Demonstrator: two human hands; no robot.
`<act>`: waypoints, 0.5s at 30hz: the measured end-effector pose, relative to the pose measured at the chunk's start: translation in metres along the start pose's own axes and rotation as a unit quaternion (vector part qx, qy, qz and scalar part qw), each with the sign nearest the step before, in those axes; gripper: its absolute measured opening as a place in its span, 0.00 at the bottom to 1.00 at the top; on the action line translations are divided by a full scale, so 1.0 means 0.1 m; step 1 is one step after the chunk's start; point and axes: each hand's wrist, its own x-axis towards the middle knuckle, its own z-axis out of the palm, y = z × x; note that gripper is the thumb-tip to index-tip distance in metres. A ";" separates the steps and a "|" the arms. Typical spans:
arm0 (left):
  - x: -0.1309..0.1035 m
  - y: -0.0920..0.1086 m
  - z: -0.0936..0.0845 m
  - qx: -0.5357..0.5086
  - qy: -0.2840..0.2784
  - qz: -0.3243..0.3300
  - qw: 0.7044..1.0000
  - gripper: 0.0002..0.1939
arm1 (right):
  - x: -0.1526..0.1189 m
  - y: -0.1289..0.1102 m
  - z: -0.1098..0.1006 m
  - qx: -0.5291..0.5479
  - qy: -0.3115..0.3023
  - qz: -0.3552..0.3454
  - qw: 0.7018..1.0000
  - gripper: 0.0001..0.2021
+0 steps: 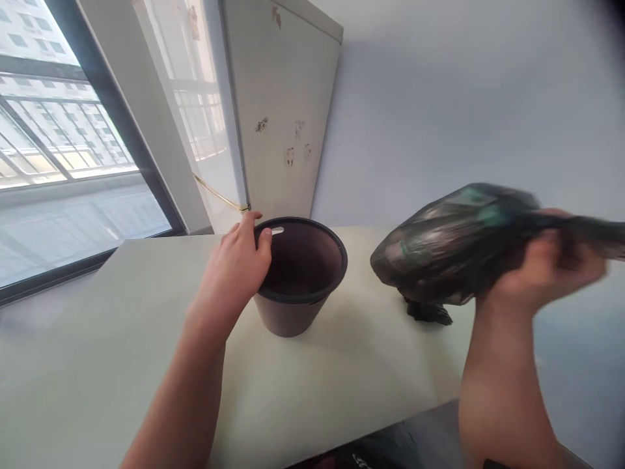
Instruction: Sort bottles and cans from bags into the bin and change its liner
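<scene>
I see a big, stuffed black plastic bag [442, 244] that you can partly see through, with some green showing. It is to the right of a round brown plastic bin [291, 316], near it but not touching. The bag lies long ways from side to side: its fat end points left at the bin, and its thin neck points right. The right hand [547, 264] is the near one, squeezed tight around that neck. The left hand [239, 257] is closed on the top edge of the bin, thumb on the inner side. The bin stands upright on a pale, flat surface [351, 384]. A little crumpled piece of black plastic [430, 312] is under the bag; I can't tell if they touch.
</scene>
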 end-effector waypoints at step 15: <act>-0.01 0.08 -0.01 0.028 -0.021 0.001 0.999 0.21 | 0.14 1.33 -0.23 0.034 -0.232 0.243 0.941 0.17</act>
